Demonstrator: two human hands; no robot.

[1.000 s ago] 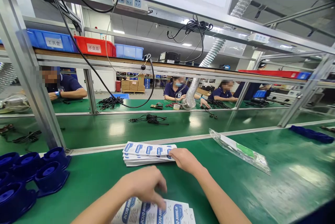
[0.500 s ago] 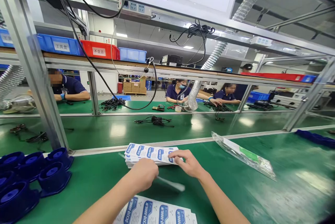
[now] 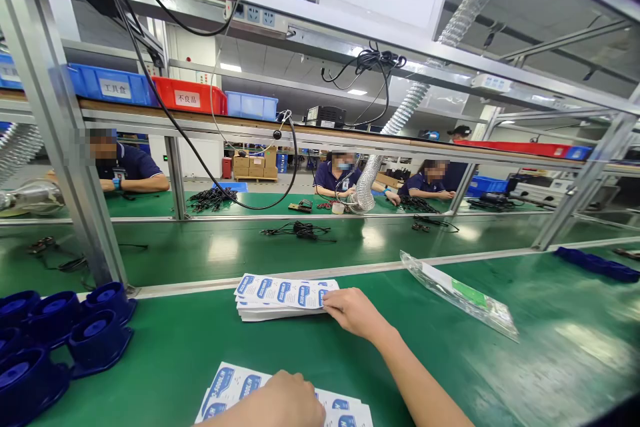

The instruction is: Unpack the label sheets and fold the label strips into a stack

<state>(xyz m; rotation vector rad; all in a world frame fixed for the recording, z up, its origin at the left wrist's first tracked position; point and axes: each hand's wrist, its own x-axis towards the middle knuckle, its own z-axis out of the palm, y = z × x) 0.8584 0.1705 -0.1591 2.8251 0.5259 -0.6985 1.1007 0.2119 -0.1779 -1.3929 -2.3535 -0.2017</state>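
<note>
**Two stacks of printed cards, one hand on each**

While the right hand (image 3: 353,312) rests its fingertips on the end of the far card stack (image 3: 281,297), apparently pinching the top sheet, though the grip is partly hidden, the left hand (image 3: 283,404) presses flat on the near stack (image 3: 227,387). Judged step: taking one card; the next move calls for separating a single sheet. Cards thin, glossy, white with blue labels; green matte bench (image 3: 440,354); blue moulded parts (image 3: 97,340); clear crinkled bag (image 3: 460,294).

Two leaflet stacks (image 3: 280,297), one plastic bag (image 3: 460,294)
</note>
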